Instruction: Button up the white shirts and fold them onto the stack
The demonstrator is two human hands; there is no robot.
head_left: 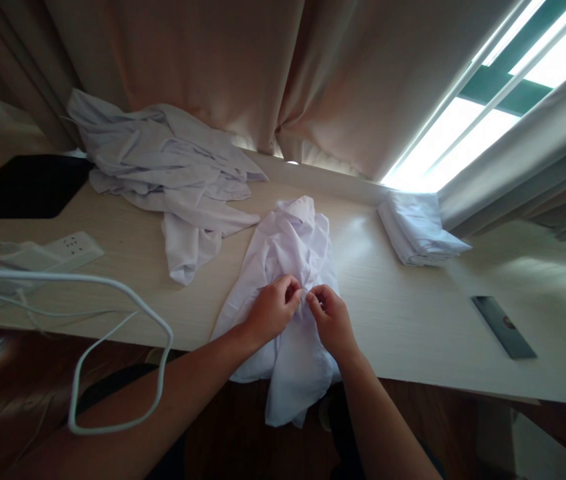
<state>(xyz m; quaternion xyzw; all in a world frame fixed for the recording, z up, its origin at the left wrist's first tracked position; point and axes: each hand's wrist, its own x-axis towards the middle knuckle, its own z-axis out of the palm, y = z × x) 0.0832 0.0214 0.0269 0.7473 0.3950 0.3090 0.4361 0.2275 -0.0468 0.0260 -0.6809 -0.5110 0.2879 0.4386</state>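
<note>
A white collared shirt (293,233) lies in front of me, its collar toward the curtain and its lower part hanging over the desk's front edge. My left hand (277,303) pinches the cloth at the middle of the shirt front. Close beside it, my right hand (330,317) pinches the same strip of cloth, the fingertips of both hands nearly touching. The cloth bunches into folds around the fingers. Whether a button sits between the fingertips is too small to tell.
A crumpled heap of white cloth (163,160) lies at the back left, and folded white cloth (417,227) at the back right. A power strip (77,248) with a white cable (113,283) is at left, near a black mat (27,187). A dark flat rectangle (503,327) lies at right.
</note>
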